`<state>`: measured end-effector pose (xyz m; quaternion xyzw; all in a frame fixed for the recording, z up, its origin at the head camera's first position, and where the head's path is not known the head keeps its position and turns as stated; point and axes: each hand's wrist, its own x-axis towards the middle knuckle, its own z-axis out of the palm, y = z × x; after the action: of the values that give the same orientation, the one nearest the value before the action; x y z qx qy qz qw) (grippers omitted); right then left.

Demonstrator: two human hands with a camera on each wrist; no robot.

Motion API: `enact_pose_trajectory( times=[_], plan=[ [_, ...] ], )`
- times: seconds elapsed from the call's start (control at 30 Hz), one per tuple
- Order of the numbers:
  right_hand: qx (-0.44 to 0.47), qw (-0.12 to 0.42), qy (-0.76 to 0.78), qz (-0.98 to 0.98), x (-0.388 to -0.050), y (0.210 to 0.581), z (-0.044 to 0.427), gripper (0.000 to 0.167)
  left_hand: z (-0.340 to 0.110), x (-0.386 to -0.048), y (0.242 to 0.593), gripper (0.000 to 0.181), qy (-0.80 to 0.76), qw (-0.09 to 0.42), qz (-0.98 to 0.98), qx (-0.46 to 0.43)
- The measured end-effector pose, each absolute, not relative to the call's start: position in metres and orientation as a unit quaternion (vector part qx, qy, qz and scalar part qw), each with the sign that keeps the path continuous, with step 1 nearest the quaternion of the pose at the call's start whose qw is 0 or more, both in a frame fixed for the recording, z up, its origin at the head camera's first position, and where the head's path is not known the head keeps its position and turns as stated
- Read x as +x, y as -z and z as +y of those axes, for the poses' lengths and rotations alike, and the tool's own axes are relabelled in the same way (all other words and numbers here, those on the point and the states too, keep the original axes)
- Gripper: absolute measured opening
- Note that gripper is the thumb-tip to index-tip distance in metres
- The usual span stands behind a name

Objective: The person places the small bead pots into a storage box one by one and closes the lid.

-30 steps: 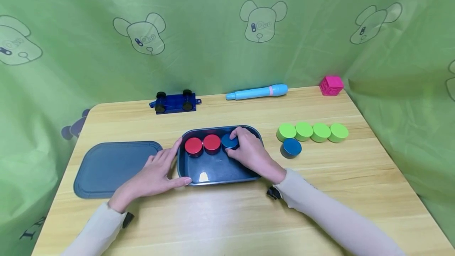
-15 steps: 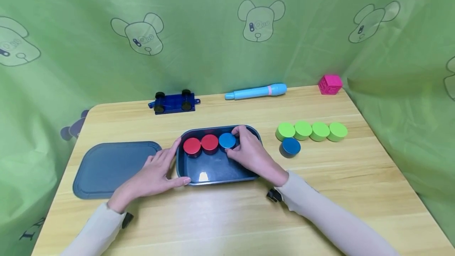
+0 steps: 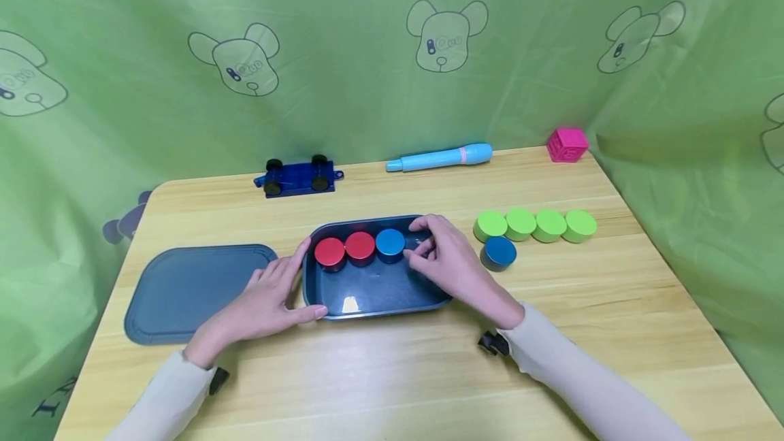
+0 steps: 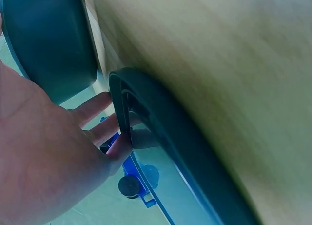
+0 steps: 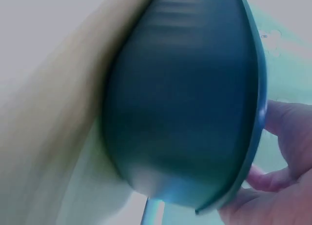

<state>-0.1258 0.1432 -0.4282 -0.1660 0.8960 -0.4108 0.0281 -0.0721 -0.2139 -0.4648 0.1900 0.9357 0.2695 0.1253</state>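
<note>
Rests the left hand spread wide on the left end of the tray, with the thumb at its near corner. Curves the right hand over the tray's right end, with thumb and forefinger parted, just beside the blue disc. Inside the tray, along its far wall: a row of two red discs and, to their right, the blue disc. Right of the tray, on the table: four green discs in a row, with a darker blue disc just in front. Left of the tray: a flat lid. Beyond the tray: a wheeled toy, a light-blue stick and, farther right, a pink cube.
</note>
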Motion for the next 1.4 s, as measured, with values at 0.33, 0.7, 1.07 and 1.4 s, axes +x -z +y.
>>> enact_pose_trajectory(
  times=[0.33, 0.7, 1.07, 1.4],
  plan=[
    [-0.176, -0.049, 0.424, 0.887, -0.117, 0.428, 0.175, 0.037, -0.214, -0.072, 0.463, 0.121, -0.269, 0.124, 0.936, 0.192],
    [-0.149, -0.099, 0.422, 0.889, -0.109, 0.428, 0.215, 0.041, -0.215, -0.071, 0.465, 0.121, -0.266, 0.128, 0.936, 0.191],
    [-0.127, -0.104, 0.360, 0.918, -0.104, 0.442, 0.250, 0.044, -0.214, -0.072, 0.465, 0.120, -0.273, 0.132, 0.934, 0.187],
    [-0.116, -0.047, 0.344, 0.930, -0.102, 0.454, 0.268, 0.057, -0.214, -0.072, 0.465, 0.121, -0.274, 0.134, 0.934, 0.186]
  ],
)
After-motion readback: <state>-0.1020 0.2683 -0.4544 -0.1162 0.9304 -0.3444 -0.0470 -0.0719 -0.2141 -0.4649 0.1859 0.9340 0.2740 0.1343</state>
